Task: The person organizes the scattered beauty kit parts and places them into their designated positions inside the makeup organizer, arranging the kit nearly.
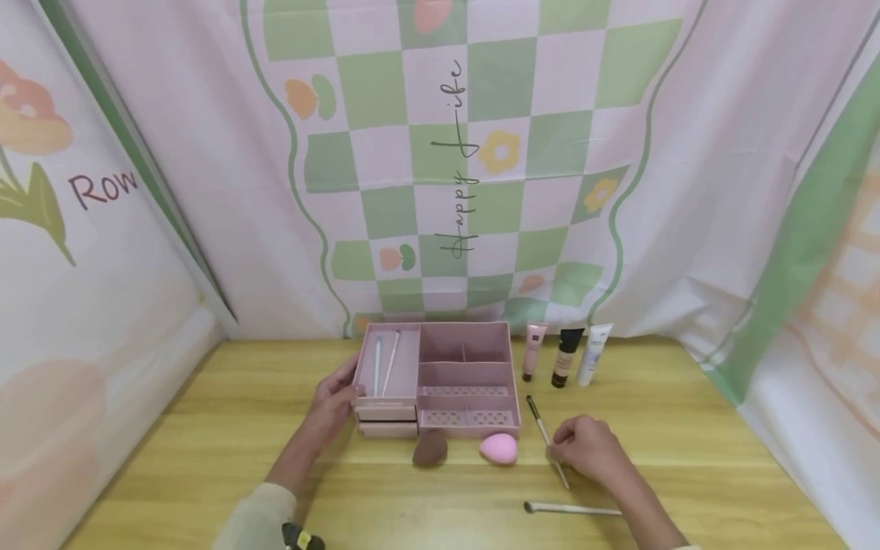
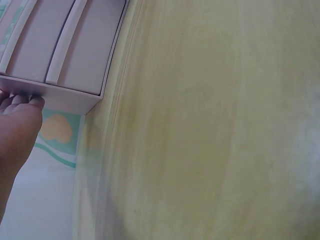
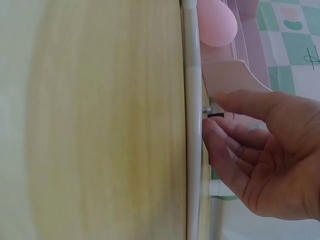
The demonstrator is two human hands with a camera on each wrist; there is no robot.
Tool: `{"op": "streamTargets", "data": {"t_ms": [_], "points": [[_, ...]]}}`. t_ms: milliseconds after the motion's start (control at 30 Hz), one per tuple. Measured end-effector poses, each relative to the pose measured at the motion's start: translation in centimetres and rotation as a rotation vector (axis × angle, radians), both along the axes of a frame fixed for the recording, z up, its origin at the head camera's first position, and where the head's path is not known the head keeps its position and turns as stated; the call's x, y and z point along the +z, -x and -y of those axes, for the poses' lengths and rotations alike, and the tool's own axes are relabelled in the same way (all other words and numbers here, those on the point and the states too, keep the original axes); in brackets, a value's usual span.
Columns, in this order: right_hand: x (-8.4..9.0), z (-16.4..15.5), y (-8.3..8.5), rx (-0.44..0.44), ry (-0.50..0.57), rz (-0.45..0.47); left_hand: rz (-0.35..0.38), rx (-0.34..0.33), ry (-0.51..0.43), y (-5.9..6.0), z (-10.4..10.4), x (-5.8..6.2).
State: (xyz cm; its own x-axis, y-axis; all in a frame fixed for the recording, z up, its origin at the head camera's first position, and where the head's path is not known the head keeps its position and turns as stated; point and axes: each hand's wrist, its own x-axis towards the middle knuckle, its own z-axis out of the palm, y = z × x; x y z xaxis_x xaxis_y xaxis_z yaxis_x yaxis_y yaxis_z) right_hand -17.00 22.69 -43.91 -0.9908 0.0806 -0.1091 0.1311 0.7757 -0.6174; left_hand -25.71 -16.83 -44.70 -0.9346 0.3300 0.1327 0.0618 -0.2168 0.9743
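Observation:
A pink desk organizer (image 1: 467, 374) stands against the curtain, with two slim makeup brushes (image 1: 386, 363) lying in its upper left tray. My left hand (image 1: 337, 397) rests on the organizer's left side, its thumb at the rim; in the left wrist view its fingers touch the side wall beside two drawers (image 2: 87, 45). Thumb and forefinger of my right hand (image 1: 587, 451) pinch the handle of a dark-tipped makeup brush (image 1: 538, 417) right of the organizer. Closer to me lies another makeup brush (image 1: 567, 508), whose pale handle crosses the right wrist view.
A brown makeup sponge (image 1: 430, 448) and a pink makeup sponge (image 1: 499, 448) lie before the organizer. To its right stand a pink tube (image 1: 533, 351), a black-and-beige tube (image 1: 567, 357) and a white tube (image 1: 594, 354). Patterned curtains (image 1: 467, 153) enclose the wooden table (image 1: 412, 504).

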Motion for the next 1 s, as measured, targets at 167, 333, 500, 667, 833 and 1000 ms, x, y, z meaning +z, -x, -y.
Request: {"op": "streamTargets", "data": {"t_ms": [167, 333, 500, 667, 833, 1000], "points": [[-0.19, 0.19, 0.21, -0.004, -0.041, 0.021, 0.008, 0.007, -0.004, 0.08, 0.05, -0.14], [-0.17, 0.29, 0.32, -0.003, -0.051, 0.018, 0.005, 0.019, -0.005, 0.09, 0.00, -0.06], [0.08, 0.50, 0.19, -0.013, -0.037, 0.033, 0.010, 0.028, -0.002, 0.15, -0.17, 0.06], [0.34, 0.79, 0.12, -0.026, -0.037, 0.052, 0.017, 0.034, -0.014, 0.12, -0.28, 0.14], [0.29, 0.87, 0.14, -0.026, -0.045, 0.053, 0.019, 0.028, -0.011, 0.10, -0.26, 0.10], [-0.09, 0.73, 0.17, -0.032, -0.054, 0.063, 0.029, 0.026, -0.013, 0.04, -0.18, -0.04]]}}
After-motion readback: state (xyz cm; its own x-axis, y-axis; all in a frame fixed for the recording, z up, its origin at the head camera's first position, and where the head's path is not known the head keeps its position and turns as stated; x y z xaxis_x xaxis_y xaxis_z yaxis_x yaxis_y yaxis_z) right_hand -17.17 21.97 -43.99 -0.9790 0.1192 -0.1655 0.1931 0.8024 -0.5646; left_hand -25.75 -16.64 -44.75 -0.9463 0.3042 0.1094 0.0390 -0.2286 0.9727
